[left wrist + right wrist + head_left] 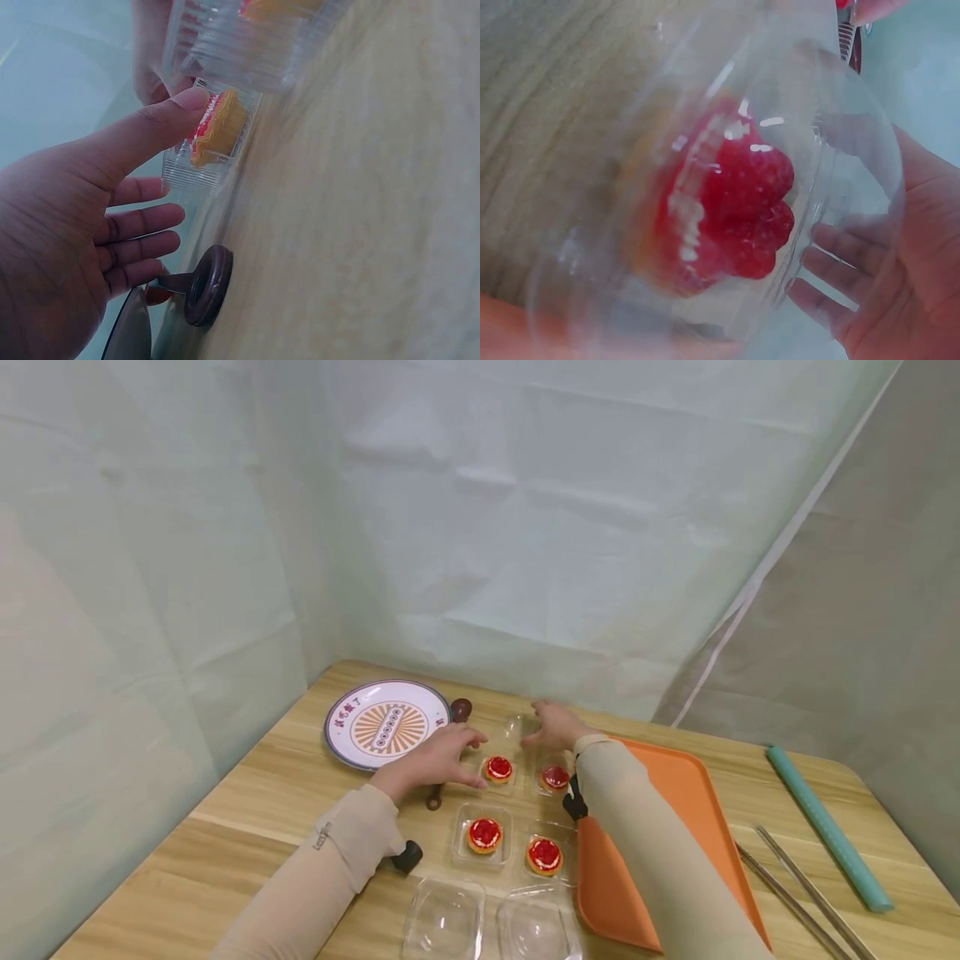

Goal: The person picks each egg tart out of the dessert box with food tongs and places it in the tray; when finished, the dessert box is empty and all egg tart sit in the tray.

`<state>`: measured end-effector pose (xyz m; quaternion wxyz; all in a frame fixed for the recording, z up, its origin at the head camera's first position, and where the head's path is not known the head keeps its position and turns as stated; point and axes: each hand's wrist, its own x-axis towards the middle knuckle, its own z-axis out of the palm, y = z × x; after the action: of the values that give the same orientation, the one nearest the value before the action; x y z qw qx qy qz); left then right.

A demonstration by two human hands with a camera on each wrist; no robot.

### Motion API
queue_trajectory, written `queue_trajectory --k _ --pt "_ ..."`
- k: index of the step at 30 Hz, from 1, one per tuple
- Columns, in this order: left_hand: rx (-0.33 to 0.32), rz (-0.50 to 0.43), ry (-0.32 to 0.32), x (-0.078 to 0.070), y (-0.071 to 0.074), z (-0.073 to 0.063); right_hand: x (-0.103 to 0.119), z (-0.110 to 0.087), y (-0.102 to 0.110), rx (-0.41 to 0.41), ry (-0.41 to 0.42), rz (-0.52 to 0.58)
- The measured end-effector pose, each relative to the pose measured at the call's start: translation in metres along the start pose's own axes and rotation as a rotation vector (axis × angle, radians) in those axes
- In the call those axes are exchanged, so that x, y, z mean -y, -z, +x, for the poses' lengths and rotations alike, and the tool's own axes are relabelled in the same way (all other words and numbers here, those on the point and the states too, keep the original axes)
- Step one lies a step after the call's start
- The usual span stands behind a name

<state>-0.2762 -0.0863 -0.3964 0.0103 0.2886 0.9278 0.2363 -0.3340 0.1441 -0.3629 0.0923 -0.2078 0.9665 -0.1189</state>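
Note:
My left hand point(438, 756) is beside the back-left tart point(498, 768), its fingers spread. That tart, red-topped, sits in a clear plastic box. In the left wrist view the thumb point(154, 127) reaches in front of the boxed tart point(219, 131); whether it touches is unclear. My right hand point(557, 727) is behind the back-right tart point(555, 777), next to a raised clear lid point(517, 727), fingers apart. In the right wrist view a clear lid over a red-topped tart point(727, 195) partly covers this hand point(900, 247); contact with the plastic cannot be told.
Nearer stand two more boxed tarts, one left point(485, 835), one right point(544, 856), with clear lids point(446, 918) open toward me. A patterned plate point(348, 739) and dark spoon point(461, 710) lie left. An orange tray point(686, 785), metal tongs point(806, 889) and teal roll point(828, 827) lie right.

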Motion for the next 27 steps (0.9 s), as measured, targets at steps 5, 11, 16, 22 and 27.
queue_trajectory --k 5,11,16,22,27 --pt "0.008 -0.006 0.009 -0.0004 0.0001 0.0002 0.0025 0.001 0.0015 0.014 0.024 -0.032" --pt "0.008 -0.006 0.005 0.0004 -0.0015 0.0006 0.0079 0.0 0.0033 0.024 0.035 -0.035" --pt "0.015 -0.018 0.011 -0.0001 -0.003 -0.0002 0.0091 0.0027 -0.0001 0.042 0.018 -0.026" --pt "0.019 -0.043 0.013 -0.0002 -0.0042 -0.001 0.0078 0.004 -0.0031 0.06 0.002 -0.007" --pt "0.029 -0.04 0.003 0.0002 -0.0073 0.0011 0.004 0.0016 -0.0045 0.077 -0.011 0.038"
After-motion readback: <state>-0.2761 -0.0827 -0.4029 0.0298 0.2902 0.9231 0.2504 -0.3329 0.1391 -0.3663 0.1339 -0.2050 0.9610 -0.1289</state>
